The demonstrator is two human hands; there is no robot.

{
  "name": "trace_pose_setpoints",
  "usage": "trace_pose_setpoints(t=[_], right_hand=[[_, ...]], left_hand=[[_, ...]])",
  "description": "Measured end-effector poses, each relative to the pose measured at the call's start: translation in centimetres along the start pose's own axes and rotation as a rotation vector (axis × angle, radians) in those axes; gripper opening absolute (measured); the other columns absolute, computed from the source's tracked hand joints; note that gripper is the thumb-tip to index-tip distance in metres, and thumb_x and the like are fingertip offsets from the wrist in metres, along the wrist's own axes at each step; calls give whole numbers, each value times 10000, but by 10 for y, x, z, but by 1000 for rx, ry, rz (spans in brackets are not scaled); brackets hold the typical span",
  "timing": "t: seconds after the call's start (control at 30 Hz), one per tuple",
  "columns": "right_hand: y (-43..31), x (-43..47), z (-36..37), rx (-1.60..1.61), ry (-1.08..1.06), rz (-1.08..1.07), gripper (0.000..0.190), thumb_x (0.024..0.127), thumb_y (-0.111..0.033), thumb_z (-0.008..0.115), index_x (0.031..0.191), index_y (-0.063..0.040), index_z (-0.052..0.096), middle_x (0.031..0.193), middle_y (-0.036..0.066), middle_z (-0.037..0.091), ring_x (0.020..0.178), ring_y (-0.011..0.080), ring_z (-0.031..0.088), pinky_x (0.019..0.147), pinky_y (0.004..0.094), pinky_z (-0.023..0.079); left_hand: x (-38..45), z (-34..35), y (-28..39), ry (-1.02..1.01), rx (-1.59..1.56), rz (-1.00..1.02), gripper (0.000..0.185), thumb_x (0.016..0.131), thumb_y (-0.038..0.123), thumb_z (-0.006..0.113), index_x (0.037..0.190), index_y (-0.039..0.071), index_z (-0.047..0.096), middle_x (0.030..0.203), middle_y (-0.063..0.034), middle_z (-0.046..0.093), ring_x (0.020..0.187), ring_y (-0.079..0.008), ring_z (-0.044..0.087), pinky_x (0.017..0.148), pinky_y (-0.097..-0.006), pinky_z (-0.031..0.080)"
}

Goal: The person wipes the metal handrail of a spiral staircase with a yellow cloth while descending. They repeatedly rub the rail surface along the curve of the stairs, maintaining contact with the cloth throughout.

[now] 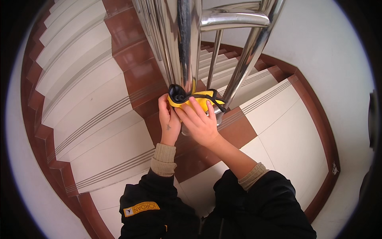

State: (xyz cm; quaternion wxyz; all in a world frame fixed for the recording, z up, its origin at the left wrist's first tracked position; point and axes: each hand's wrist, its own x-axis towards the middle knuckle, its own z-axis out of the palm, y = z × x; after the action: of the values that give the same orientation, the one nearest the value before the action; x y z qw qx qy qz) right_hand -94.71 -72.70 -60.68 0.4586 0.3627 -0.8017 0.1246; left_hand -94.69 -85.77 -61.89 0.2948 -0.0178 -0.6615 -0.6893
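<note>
Both hands grip a yellow cloth with black edging (176, 105), which is folded and bunched, its dark grey inner side showing at the left end. My left hand (170, 121) holds it from the left, thumb side up. Across its near face lie the spread fingers of my right hand (200, 122). Just beyond the cloth stands a thick polished steel post (188, 56) of the stair railing; a yellow reflection shows on it. The cloth hides part of the post, and I cannot tell whether it touches or wraps around it. Loose black edging hangs at its right end.
White stairs with grooved nosings (98, 140) run along the left, and another flight (250, 77) lies beyond the railing at right. A steel crossbar (235, 20) and slanted rail (250, 56) join the post. A tiled landing (292, 140) meets a white wall (322, 44).
</note>
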Motion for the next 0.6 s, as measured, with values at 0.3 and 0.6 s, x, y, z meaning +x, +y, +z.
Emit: trace_pose_setpoints(t=[0.3, 0.6], right_hand=[[0, 0, 0, 9, -15, -9, 418, 904, -159, 563, 1311, -183, 652, 1369, 5, 579, 1382, 213, 501, 1086, 490, 369], [2, -2, -1, 13, -23, -17, 422, 903, -169, 555, 1313, -184, 652, 1381, -3, 574, 1391, 209, 489, 1091, 490, 373]], left_hand=[[0, 0, -2, 9, 8, 28, 281, 1033, -7, 449, 1311, 26, 463, 1198, -77, 591, 1097, -147, 579, 975, -297, 464], [-1, 1, -3, 10, 27, 51, 284, 1034, -17, 438, 1314, 27, 462, 1189, -78, 593, 1088, -143, 582, 966, -290, 468]])
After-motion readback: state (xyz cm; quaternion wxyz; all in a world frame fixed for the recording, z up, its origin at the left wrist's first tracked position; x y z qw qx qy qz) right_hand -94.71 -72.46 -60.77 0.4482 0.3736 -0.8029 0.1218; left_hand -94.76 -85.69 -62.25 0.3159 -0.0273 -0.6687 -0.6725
